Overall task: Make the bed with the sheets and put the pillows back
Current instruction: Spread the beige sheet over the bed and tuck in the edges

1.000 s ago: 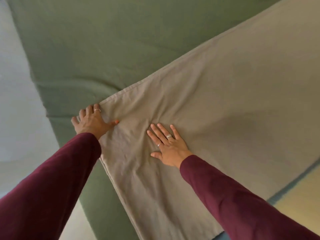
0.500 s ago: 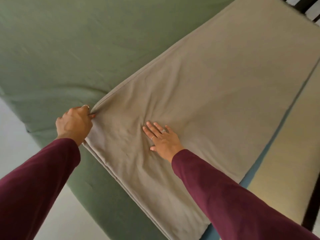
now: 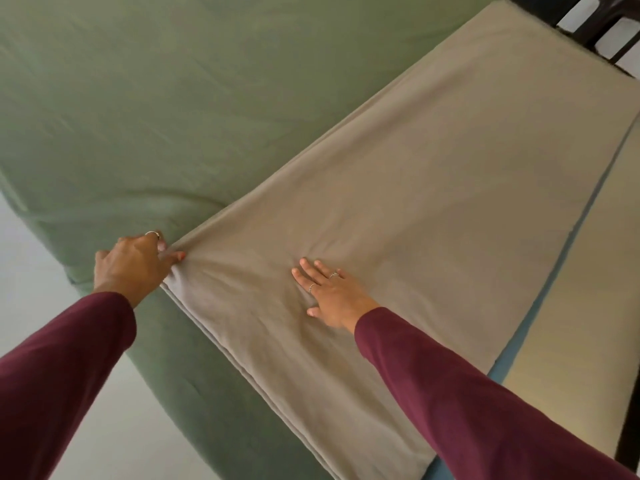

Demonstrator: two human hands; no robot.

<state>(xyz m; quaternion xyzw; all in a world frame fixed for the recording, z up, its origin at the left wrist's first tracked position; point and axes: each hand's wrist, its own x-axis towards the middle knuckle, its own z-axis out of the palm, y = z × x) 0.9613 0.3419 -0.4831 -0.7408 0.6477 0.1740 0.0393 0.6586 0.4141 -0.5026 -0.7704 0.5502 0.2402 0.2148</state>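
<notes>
Green cover (image 3: 173, 109) lies over the whole bed, with pale floor (image 3: 31, 271) at its left; on it lies the beige folded sheet (image 3: 415, 202), a long strip that runs from the near edge toward the dark headboard (image 3: 588, 26) far right. I judge it soft, light and limp, so it will wrinkle and slide; corners are the best hold. The left hand (image 3: 133, 263) pinches its near-left corner; the right hand (image 3: 332, 294) presses flat on it, fingers straight.
</notes>
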